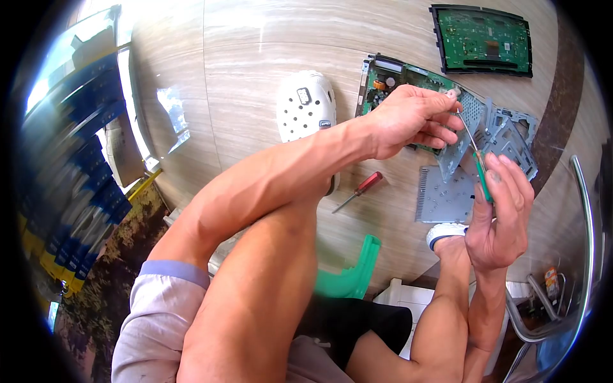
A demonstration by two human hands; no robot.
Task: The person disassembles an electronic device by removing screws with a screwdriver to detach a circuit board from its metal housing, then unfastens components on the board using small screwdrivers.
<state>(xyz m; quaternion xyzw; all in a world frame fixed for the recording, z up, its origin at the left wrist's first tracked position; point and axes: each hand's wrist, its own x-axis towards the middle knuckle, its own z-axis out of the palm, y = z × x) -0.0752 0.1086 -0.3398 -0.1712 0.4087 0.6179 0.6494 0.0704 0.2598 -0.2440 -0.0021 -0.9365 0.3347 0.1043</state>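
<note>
My right hand [501, 217] grips a green-handled screwdriver [481, 175], its thin shaft slanting up and left. At the screwdriver's tip, my left hand [418, 121] is closed with thumb and fingers pinched together. Whatever they pinch is too small to make out. Below and behind my left hand lies a green circuit board [383, 83] in a metal frame, partly covered by the hand. A perforated metal plate [468, 115] stands beside it, with grey metal brackets [511, 150] to the right. A flat metal cover [440, 207] with several small screws on it lies beneath.
A red-handled screwdriver [368, 183] lies on the tiled floor. Another green circuit panel [482, 38] is at the top right. White clogs [306, 102] are on my feet, a green plastic piece [364, 271] is between my legs, and a chrome tube frame [585, 223] stands at right.
</note>
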